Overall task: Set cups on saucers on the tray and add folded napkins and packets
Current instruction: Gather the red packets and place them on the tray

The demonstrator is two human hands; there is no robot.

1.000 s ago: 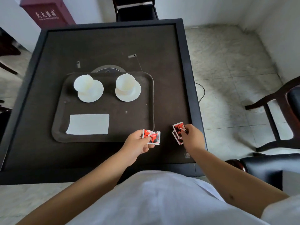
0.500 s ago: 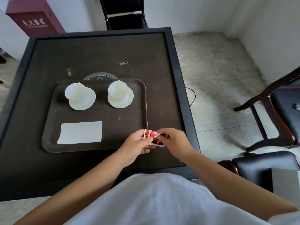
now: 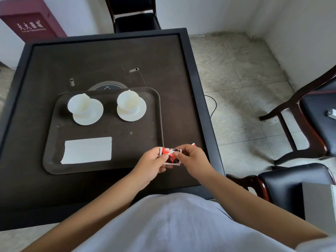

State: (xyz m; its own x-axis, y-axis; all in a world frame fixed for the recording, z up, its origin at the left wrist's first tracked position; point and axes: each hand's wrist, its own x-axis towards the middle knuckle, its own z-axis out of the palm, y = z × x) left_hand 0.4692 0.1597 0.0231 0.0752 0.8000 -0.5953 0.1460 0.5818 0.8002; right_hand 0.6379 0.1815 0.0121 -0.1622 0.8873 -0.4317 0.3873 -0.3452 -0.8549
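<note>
A dark tray [image 3: 158,110] lies on the black table. On its far half stand two white cups, the left cup [image 3: 79,103] and the right cup [image 3: 128,100], each on a white saucer [image 3: 89,117] [image 3: 133,113]. A folded white napkin [image 3: 87,150] lies on the tray's near left. Just off the tray's near right corner, my left hand [image 3: 151,163] and my right hand [image 3: 192,160] both pinch a small stack of red, white and black packets [image 3: 170,155]. A red corner of another packet [image 3: 193,144] peeks out behind my right hand.
The black table has a raised rim [image 3: 205,113]. A round grey disc [image 3: 108,86] sits behind the tray. A black chair [image 3: 135,19] stands at the far side, a wooden armchair [image 3: 309,124] at the right, a red box [image 3: 31,22] far left.
My right hand moved left from the table's right edge and met my left hand, so both now hold the packets together. The camera shifted slightly.
</note>
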